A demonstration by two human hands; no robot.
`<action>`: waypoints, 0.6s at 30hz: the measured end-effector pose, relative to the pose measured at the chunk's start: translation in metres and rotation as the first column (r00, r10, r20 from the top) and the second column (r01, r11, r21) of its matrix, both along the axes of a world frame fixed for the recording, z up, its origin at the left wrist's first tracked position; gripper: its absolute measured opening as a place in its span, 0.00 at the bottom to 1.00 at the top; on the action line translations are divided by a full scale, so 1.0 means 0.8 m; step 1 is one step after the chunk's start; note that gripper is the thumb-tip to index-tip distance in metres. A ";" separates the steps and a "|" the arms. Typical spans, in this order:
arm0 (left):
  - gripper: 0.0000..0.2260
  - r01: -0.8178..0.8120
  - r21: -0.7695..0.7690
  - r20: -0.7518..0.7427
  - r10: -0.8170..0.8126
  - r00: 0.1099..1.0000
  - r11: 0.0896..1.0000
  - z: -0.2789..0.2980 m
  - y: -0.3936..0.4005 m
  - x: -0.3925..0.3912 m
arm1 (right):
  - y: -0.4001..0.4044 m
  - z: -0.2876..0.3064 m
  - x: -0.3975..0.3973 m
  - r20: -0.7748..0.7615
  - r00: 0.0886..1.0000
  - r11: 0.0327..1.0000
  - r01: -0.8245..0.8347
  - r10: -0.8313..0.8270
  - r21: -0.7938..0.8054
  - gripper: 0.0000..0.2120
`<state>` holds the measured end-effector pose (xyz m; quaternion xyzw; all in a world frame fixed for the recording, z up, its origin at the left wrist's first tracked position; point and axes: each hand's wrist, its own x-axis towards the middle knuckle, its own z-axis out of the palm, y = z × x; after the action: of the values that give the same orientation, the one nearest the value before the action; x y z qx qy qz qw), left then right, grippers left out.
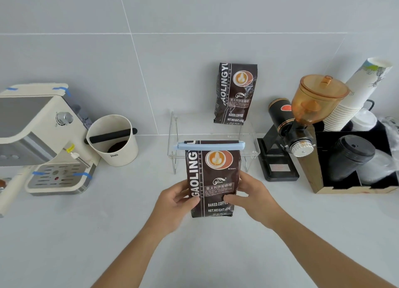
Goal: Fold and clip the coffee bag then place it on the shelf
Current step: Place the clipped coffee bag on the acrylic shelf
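Both hands, left [176, 198] and right [251, 194], grip the clipped bag [212, 179] upright; carried carelessly, it could knock the other bag [236, 93] off the shelf [250, 134]

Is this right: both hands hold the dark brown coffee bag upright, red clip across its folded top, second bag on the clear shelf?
Not quite: the clip is light blue, not red, per the head view. Otherwise yes: left hand and right hand hold the dark brown coffee bag upright; second bag stands on the clear shelf.
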<state>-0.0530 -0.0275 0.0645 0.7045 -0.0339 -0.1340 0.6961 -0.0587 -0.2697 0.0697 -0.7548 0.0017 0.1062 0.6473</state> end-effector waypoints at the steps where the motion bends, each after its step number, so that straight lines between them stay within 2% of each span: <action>1: 0.18 -0.010 -0.010 0.017 0.010 1.000 1.000 0.006 0.000 0.004 | 0.002 0.008 0.005 0.007 1.000 0.999 -0.004 0.004 0.038 0.28; 6: 0.17 -0.077 -0.084 0.102 0.085 0.991 0.994 0.040 0.001 0.029 | 0.009 0.051 0.042 0.068 0.998 0.996 -0.021 0.015 0.091 0.26; 11: 0.18 -0.086 -0.124 0.199 0.110 0.974 0.988 0.077 0.001 0.065 | 0.019 0.094 0.081 0.130 0.991 0.998 0.005 -0.013 0.064 0.24; 14: 0.18 -0.080 -0.125 0.254 0.110 0.961 0.989 0.096 0.003 0.087 | 0.022 0.111 0.105 0.160 0.987 0.999 0.024 -0.031 0.047 0.27; 18: 0.17 -0.082 -0.101 0.321 0.110 0.941 0.992 0.121 0.006 0.121 | 0.030 0.133 0.136 0.251 0.968 0.999 0.034 -0.028 -0.019 0.23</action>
<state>0.0439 -0.0231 0.1611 0.6872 -0.1197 0.0198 0.7163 0.0503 -0.2460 0.1760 -0.7693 -0.0671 -0.0003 0.6353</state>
